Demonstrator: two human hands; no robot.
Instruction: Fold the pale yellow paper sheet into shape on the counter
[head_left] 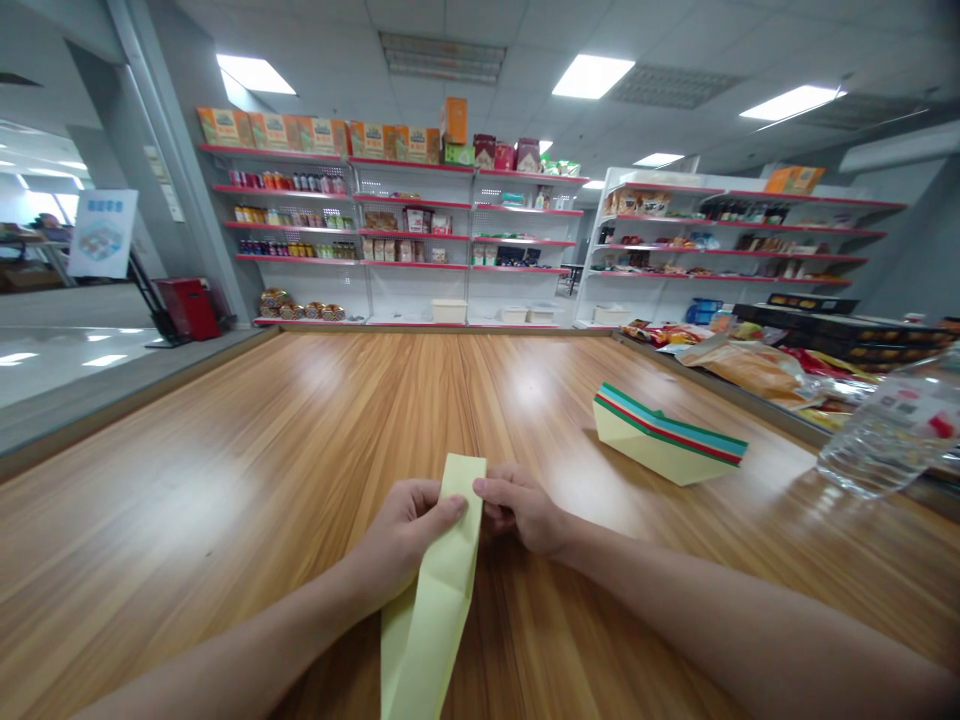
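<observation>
A folded strip of pale yellow paper (447,590) stretches from between my hands toward the near edge of the view, creased across its middle. My left hand (412,525) grips its left side near the far end, thumb pressed flat on top and fingers underneath. On the right edge, close to the far end, my right hand (521,508) pinches the paper between thumb and curled fingers. To the right, apart from both hands, a folded paper boat (667,440) rests on the table, pale yellow with green, blue, white and red stripes along its rim.
The wooden table (300,450) has a raised edge. At right stand a clear plastic bottle (877,430) and snack bags (757,365) beside dark stacked boxes (847,335). Stocked shelves (412,165) line the back. A sign board (103,233) and red box (187,308) are at left.
</observation>
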